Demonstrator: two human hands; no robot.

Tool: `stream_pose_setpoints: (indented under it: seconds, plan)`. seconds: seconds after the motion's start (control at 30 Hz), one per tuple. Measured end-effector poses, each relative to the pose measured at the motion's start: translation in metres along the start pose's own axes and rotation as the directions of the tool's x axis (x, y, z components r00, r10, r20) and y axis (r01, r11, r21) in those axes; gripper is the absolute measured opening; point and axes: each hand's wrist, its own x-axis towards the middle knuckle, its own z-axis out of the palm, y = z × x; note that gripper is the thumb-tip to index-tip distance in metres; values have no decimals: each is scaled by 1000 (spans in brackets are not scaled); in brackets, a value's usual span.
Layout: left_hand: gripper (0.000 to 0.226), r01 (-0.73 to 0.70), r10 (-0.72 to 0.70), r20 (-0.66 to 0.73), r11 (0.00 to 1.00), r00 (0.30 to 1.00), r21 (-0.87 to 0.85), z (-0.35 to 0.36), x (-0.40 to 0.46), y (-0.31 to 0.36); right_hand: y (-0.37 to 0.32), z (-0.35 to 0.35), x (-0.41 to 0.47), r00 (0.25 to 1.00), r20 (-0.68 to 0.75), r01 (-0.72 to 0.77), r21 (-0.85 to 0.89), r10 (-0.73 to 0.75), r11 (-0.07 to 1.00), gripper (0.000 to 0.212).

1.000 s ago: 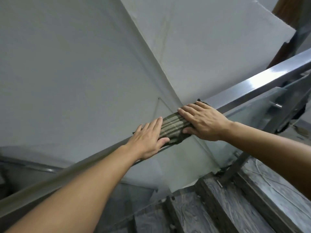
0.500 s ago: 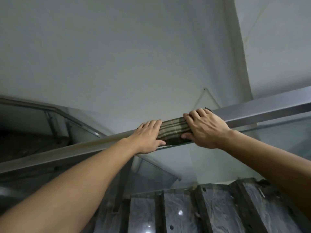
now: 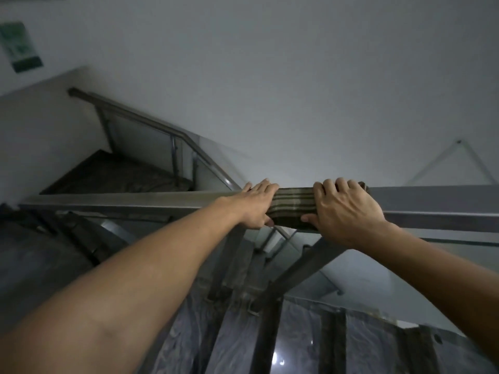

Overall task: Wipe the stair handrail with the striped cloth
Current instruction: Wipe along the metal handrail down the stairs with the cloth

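Note:
A flat metal handrail (image 3: pixel 437 205) runs almost level across the middle of the view. The dark green striped cloth (image 3: pixel 293 207) is wrapped over its top and front face. My left hand (image 3: pixel 256 207) clamps the cloth's left end against the rail, fingers over the top and thumb underneath. My right hand (image 3: pixel 344 211) grips the cloth's right end the same way. Only the strip of cloth between the two hands shows.
Glass panels and slanted metal posts (image 3: pixel 294 271) hang under the rail. Dark marble steps (image 3: pixel 243 344) lie below. A second handrail (image 3: pixel 140 117) climbs at the upper left beside a landing. A white wall fills the background, with a green sign (image 3: pixel 23 47) at top left.
The view has swung left, so the rail now looks level instead of sloped. Both hands have stayed clamped on the cloth and have slid with it along the rail.

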Motion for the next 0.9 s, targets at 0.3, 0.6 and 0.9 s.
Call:
stream_pose_setpoints:
  seconds: [0.3, 0.6, 0.9]
  plan:
    - [77, -7, 5, -22, 997, 1000, -73, 31, -21, -142, -118, 5, 84, 1000, 16, 12, 22, -12, 1000, 70]
    - [81, 76, -75, 17, 991, 997, -106, 58, -50, -289, -247, 6, 174, 999, 20, 45, 21, -46, 999, 62]
    - [86, 142, -141, 20, 985, 990, -102, 89, -83, -450, -379, 14, 267, 992, 13, 121, 84, -122, 989, 61]
